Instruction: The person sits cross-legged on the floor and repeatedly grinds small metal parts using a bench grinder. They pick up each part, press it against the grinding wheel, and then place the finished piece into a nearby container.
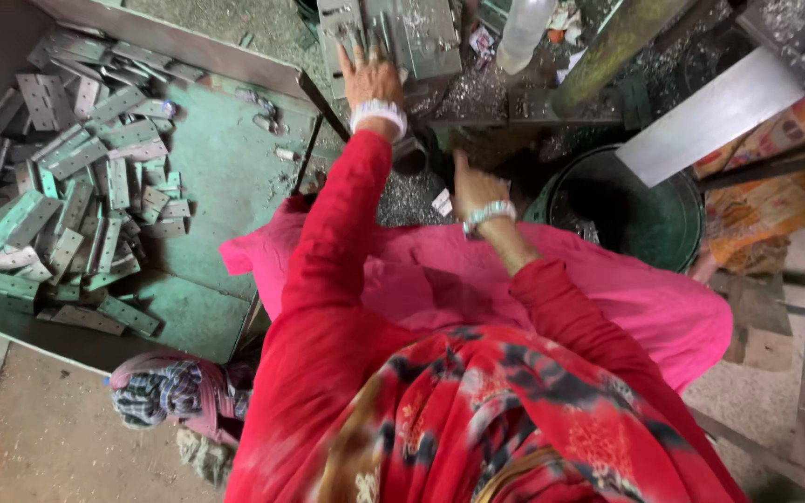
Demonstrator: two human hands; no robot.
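Left hand point(370, 76) spread flat, fingers touching grey metal plates point(393, 33) on bench point(477, 98). Right hand point(473, 186) lower, near swarf, well short of plates; grip unclear. Hinge pile point(76, 186) far left.

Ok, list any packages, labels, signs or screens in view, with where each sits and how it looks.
Plastic bottle: top centre, beyond the metal plates the left hand rests on; clear and whitish, any label too blurred to tell.
Small white scrap: on the gritty surface just left of the right hand; could be a tag, unclear.
Signs or screens: none.
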